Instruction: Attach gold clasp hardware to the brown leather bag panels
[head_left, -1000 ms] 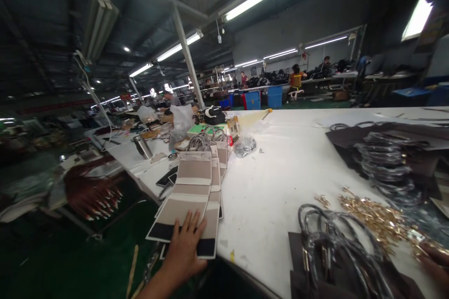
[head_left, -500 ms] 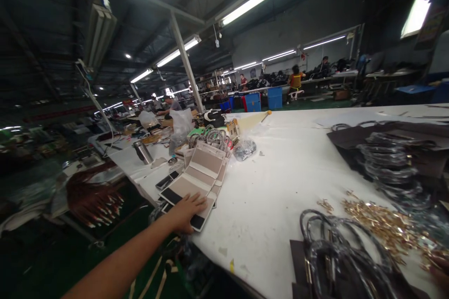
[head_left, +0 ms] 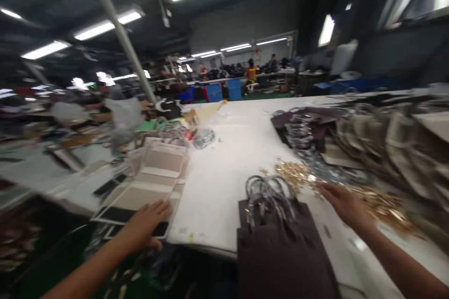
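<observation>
My left hand lies with fingers stretched over the lower end of a stack of beige bag panels at the table's left edge. The panels carry pale strips and black end pieces. On the right, my right hand is at a pile of small gold metal fittings, fingertips close to the pieces. Blur hides whether it holds any. Between my hands sit dark brown bag pieces with plastic-wrapped handles on top.
More dark bag pieces with wrapped handles and a row of beige-brown panels line the right side. A plastic-wrapped bundle rests on the white table. Blue bins and a person in an orange top are far back.
The view has swung right, bringing more of the right side into sight. My right hand, barely visible before at the edge, now shows at the gold fittings. My left hand stays on the panels.
</observation>
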### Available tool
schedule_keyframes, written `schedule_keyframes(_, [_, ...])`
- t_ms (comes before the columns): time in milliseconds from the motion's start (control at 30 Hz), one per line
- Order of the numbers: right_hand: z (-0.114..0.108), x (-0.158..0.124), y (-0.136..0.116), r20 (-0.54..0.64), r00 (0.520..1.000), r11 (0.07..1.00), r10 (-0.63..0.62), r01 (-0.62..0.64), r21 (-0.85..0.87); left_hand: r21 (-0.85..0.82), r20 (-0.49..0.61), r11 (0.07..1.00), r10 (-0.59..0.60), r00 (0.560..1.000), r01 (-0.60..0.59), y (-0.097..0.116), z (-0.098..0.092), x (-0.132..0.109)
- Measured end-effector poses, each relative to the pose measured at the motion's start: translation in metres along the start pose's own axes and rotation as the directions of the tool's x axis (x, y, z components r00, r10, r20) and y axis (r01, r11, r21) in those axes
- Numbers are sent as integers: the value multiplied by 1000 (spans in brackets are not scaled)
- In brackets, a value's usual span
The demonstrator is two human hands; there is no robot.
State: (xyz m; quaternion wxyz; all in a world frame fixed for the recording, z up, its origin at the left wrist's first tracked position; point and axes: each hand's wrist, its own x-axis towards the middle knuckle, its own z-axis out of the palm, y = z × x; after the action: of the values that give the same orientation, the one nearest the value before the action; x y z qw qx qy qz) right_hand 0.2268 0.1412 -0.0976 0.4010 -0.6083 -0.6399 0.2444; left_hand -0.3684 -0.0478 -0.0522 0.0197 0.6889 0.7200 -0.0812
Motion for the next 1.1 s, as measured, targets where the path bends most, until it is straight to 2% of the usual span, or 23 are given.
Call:
schedule_keyframes(67, [-16,-2,21,7,993,993,116,-116,29,-35,-95,995,88,992,-91,-2,10,22])
schedule_keyframes(133, [-21,1,33,27,985,980,170,-172,97,-131,-186,970,177,967,-203,16,13,36])
schedule_keyframes(167, [-21,2,34,41,983,974,180,-183,132,-196,-245,951,189,951,-239,34,13,36])
schedule_keyframes(233, [-19,-3,31,68,982,964,177,-187,189,-345,-306,905,141,942,-248,83,10,29])
schedule_keyframes(267, [-18,-7,28,83,982,961,170,-184,205,-434,-291,874,95,952,-220,111,10,23])
schedule_keyframes(333, [-19,-21,24,114,981,964,157,-177,200,-613,-172,783,-2,985,-106,168,15,13])
schedule_keyframes(367, [-20,-30,23,129,980,969,153,-175,174,-674,-130,734,-9,991,-82,193,20,9])
schedule_keyframes(433, [-23,-47,27,146,978,984,151,-163,76,-768,-126,635,-18,992,-86,232,32,6])
schedule_keyframes(500, [-26,-64,33,141,979,989,144,-140,-40,-829,-139,554,-71,988,-77,257,43,4])
schedule_keyframes(600, [-27,-79,40,146,988,959,60,-16,-284,-874,-165,480,-146,975,-76,273,50,5])
schedule_keyframes(700, [-26,-78,42,213,977,805,1,125,-580,-862,-234,484,-118,965,-150,277,46,6])
schedule_keyframes(733, [-27,-75,41,224,974,761,15,134,-635,-855,-247,493,-108,963,-164,277,45,6])
schedule_keyframes(800, [-29,-67,38,217,974,750,59,100,-654,-852,-245,501,-127,961,-152,278,43,7])
schedule_keyframes(900, [-36,-63,28,209,973,869,98,20,-495,-853,-277,507,-242,930,-122,281,41,2])
schedule_keyframes(1000, [-40,-77,0,211,960,981,182,-163,-107,-801,-458,561,-351,816,-209,287,32,-11])
schedule_keyframes(1033, [-39,-86,-12,227,953,975,201,-217,47,-782,-510,564,-337,792,-264,291,27,-16])
schedule_keyframes(1067, [-35,-97,-26,260,944,948,201,-255,191,-778,-532,541,-297,793,-319,295,21,-21])
schedule_keyframes(1100, [-30,-109,-41,301,936,904,185,-282,321,-798,-520,481,-244,819,-363,300,15,-27])
